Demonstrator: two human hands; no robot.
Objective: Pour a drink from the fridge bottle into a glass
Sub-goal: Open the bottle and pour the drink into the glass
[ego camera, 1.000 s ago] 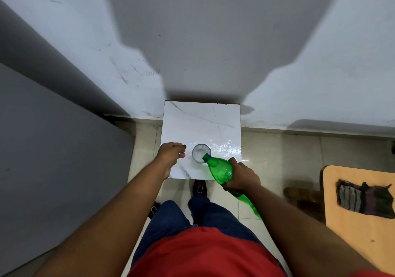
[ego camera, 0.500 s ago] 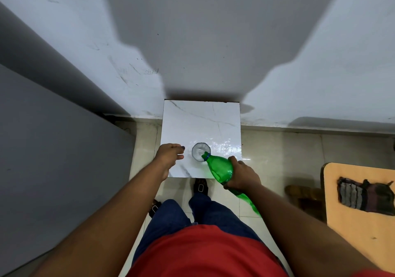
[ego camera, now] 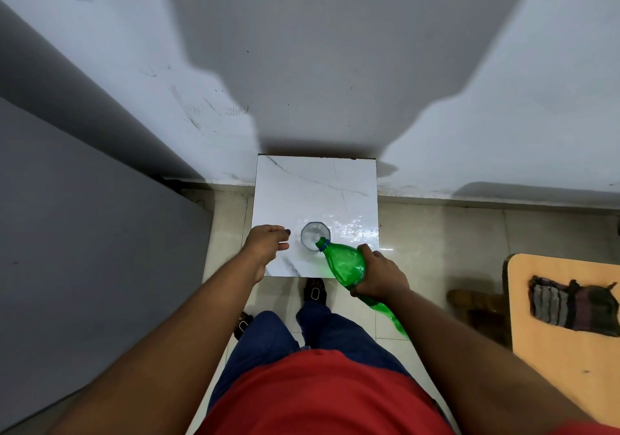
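Note:
A clear glass (ego camera: 313, 235) stands near the front edge of a small white marble-topped table (ego camera: 315, 193). My right hand (ego camera: 379, 275) grips a green plastic bottle (ego camera: 345, 265) around its middle. The bottle is tilted, its uncapped mouth resting over the glass's near right rim. My left hand (ego camera: 266, 245) rests on the table just left of the glass, fingers loosely curled and pointing toward it, apart from it. I cannot tell whether it holds the cap.
A grey fridge side (ego camera: 84, 233) fills the left. The white wall (ego camera: 335, 65) rises behind the table. At right, a wooden table (ego camera: 563, 350) carries a dark folded cloth (ego camera: 573, 305), with a wooden stool (ego camera: 476, 303) beside it. My feet stand on tiled floor (ego camera: 436, 233).
The bottle's mouth has shifted slightly toward the glass and stays tilted over its rim. My left hand has hardly moved.

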